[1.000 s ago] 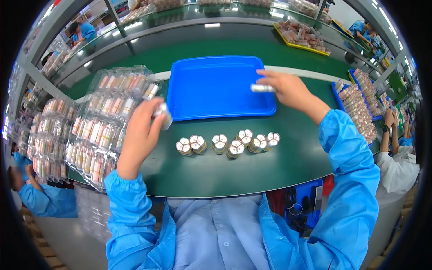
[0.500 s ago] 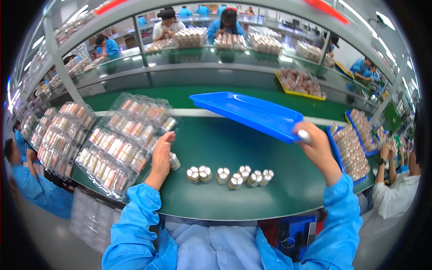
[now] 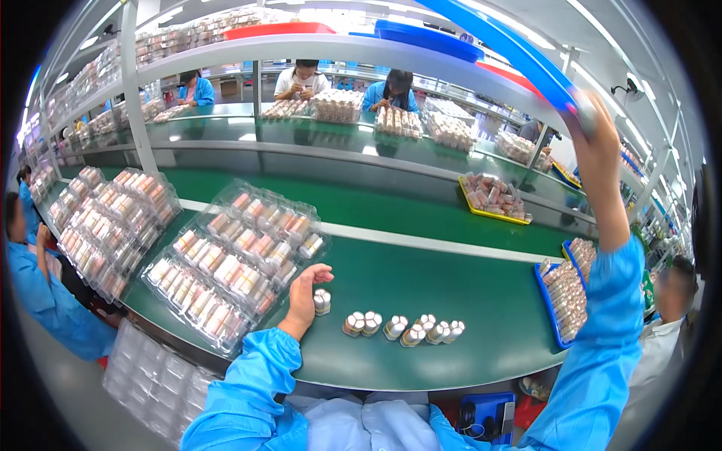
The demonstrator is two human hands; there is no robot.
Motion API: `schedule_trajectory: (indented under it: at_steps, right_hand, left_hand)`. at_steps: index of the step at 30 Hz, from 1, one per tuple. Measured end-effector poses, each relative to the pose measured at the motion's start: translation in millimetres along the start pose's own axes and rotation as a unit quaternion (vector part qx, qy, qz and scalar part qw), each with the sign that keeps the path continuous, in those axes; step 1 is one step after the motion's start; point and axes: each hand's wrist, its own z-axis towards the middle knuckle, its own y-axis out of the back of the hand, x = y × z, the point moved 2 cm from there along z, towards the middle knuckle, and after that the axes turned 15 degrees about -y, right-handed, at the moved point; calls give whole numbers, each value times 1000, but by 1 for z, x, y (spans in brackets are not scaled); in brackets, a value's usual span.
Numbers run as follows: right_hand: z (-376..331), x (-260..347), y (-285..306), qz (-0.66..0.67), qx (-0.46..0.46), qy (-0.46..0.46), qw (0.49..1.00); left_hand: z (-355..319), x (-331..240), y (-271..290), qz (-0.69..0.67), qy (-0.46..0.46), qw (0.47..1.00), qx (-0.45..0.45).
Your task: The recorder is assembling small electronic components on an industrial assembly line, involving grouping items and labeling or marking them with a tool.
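Note:
My right hand (image 3: 598, 139) is raised high at the upper right, its fingers closed on the edge of a blue plastic tray (image 3: 519, 49). The tray is tilted and partly cut off by the top of the view. A pale, blurred thing by these fingers cannot be made out. My left hand (image 3: 303, 299) hovers low over the green table with fingers loosely apart, holding nothing. Just right of it stands a small white-topped cylinder (image 3: 322, 302). Several more white-topped cylinders (image 3: 414, 335) stand in a loose row to the right.
Clear plastic trays of pinkish tubes (image 3: 226, 270) are stacked at the left. A filled blue tray (image 3: 560, 297) stands at the right, a yellow tray (image 3: 492, 218) beyond the table. An overhead shelf carries another blue tray (image 3: 429, 43) and a red tray (image 3: 278, 30). Co-workers sit around.
My right hand has lifted the blue tray from above the table up towards the overhead shelf. The view has tilted upward. My left hand stays beside the lone cylinder.

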Motion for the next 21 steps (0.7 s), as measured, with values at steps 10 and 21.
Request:
schedule_trajectory:
  at_steps: [10,21]
  right_hand:
    - [179,30,-196,-169,149,27,974]
    - [179,22,-273,-236,184,-14,954]
  left_hand:
    - [15,-43,-16,181,-150,971,44]
    - [20,-46,-14,198,-175,964,14]
